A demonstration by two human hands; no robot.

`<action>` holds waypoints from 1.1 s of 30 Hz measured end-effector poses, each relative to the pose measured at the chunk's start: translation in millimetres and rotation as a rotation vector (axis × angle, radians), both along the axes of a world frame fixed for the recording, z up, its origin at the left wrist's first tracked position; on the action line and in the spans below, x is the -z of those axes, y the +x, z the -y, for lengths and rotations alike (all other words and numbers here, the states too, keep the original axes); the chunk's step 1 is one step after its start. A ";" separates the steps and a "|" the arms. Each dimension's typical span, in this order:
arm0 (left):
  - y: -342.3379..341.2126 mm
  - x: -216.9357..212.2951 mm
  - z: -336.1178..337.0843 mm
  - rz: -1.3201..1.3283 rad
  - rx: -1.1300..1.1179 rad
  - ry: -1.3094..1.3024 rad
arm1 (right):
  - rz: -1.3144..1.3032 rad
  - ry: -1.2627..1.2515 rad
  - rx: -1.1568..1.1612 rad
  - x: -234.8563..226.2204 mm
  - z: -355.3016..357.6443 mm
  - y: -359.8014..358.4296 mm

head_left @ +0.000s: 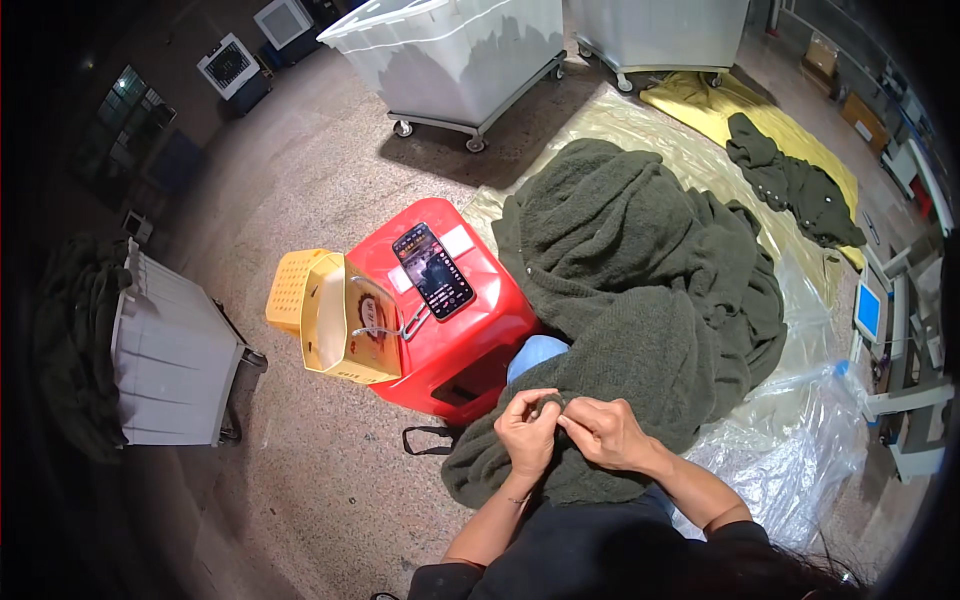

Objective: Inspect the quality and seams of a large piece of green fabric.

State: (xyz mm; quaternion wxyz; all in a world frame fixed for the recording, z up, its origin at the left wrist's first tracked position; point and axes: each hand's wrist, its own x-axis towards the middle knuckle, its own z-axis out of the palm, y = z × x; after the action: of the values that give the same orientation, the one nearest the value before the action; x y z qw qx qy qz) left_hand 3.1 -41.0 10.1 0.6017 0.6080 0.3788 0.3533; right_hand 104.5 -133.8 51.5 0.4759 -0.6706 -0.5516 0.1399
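A dark green fleecy garment [640, 350] lies across my lap and runs into a large heap of the same cloth [620, 220] ahead. My left hand [528, 432] pinches a small fold of it between thumb and fingers. Right beside it, my right hand [603, 432] is closed on the same edge, fingertips nearly meeting the left ones. Whether something small sits between the fingertips is too hidden to tell. A bit of light blue cloth [536, 354] shows just beyond my hands.
Left of the heap stands a red stool [500, 320] bearing a phone [434, 272] and a yellow box [325, 320]. Wheeled grey bins [470, 60] stand at the back, a white cart [175, 350] at left. Plastic sheeting [790, 480] and another green garment [790, 190] lie at right.
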 end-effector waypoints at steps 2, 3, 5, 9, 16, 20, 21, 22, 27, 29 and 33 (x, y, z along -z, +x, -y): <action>-0.8 -4.0 -9.2 0.018 0.050 -0.056 | -0.029 -0.065 -0.007 -2.6 6.6 6.0; -3.2 -7.5 -17.8 -0.054 0.110 -0.147 | -0.120 -0.074 -0.005 -4.1 13.3 11.0; -14.8 -16.6 -40.9 0.147 0.196 -0.571 | -0.193 -0.178 0.015 -5.7 30.3 26.2; -42.9 -27.9 -58.6 0.225 0.474 -0.850 | -0.135 -0.479 0.085 0.0 62.3 57.0; -46.0 -23.0 -45.7 0.358 0.359 -0.811 | -0.270 -0.043 0.484 -7.8 69.5 57.4; -35.6 -28.4 -42.0 0.373 0.302 -0.733 | -0.372 0.139 0.522 -26.5 58.4 35.6; -31.8 -30.4 -41.0 0.387 0.298 -0.694 | -0.129 0.178 0.465 -30.4 55.9 32.5; -28.8 -32.6 -39.4 0.399 0.297 -0.662 | 0.018 0.210 0.313 -33.2 53.0 29.7; -17.2 -42.4 -23.1 0.322 0.349 -0.544 | 0.279 0.247 -0.042 -32.2 34.8 5.2; -17.8 -46.2 -18.2 0.306 0.388 -0.543 | 0.345 0.300 0.029 -27.9 26.9 1.2; -20.7 -49.7 -15.1 0.296 0.392 -0.502 | 0.400 0.345 0.082 -20.8 18.9 -0.5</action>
State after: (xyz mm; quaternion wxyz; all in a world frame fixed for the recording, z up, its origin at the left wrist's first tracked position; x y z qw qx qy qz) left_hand -17.6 -25.9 59.9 0.8373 0.4444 0.2384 0.2111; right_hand 104.0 -152.8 72.3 0.4699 -0.6157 -0.6228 -0.1107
